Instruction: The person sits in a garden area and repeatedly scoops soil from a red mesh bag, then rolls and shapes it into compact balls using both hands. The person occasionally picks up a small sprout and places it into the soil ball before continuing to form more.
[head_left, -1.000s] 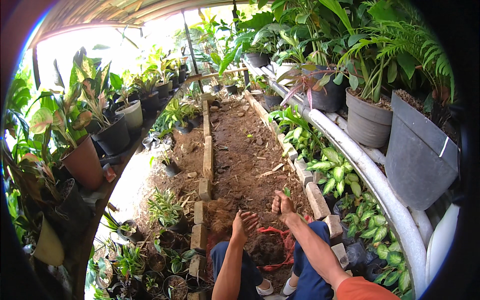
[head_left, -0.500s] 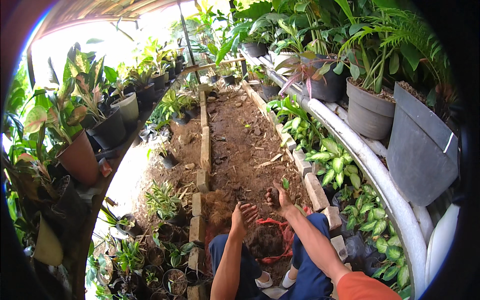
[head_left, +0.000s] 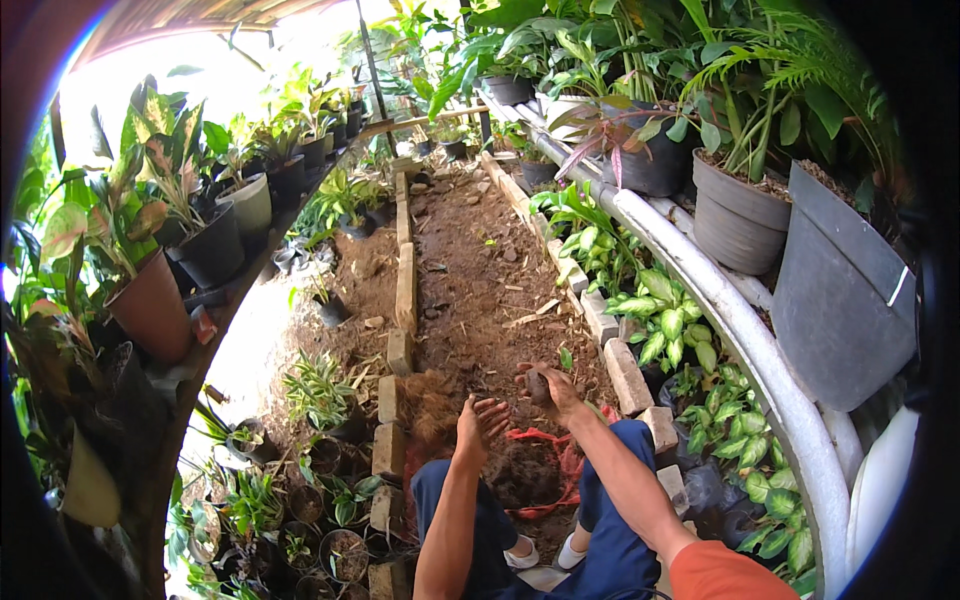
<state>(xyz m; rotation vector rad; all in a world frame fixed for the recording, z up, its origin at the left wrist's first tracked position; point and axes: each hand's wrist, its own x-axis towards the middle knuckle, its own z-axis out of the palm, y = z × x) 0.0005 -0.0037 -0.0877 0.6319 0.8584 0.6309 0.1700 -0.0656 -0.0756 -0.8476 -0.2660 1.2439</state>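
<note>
My left hand (head_left: pixel 482 421) is raised over the soil with its fingers apart and nothing in it. Just to its right is my right hand (head_left: pixel 563 394), its fingers curled around a dark brown lump (head_left: pixel 537 387) that looks like soil. The two hands do not touch. Below them, between my knees, an open red plastic sack (head_left: pixel 571 467) holds dark loose soil (head_left: pixel 527 474). A tuft of brown fibre (head_left: pixel 428 398) lies on the ground left of my left hand. A small green leaf (head_left: pixel 566 359) shows just beyond my right hand.
Brick edging (head_left: pixel 405 290) runs along the bed's left side, and more bricks (head_left: pixel 626 376) line its right. Potted plants (head_left: pixel 345 555) crowd the lower left. A pale pipe rail (head_left: pixel 705 275) curves along the right, under large pots (head_left: pixel 738 215). A plant shelf (head_left: pixel 225 330) stands left.
My right hand has moved slightly left and turned, so the brown lump shows more clearly. My left hand stays nearly in place. The view has shifted a little.
</note>
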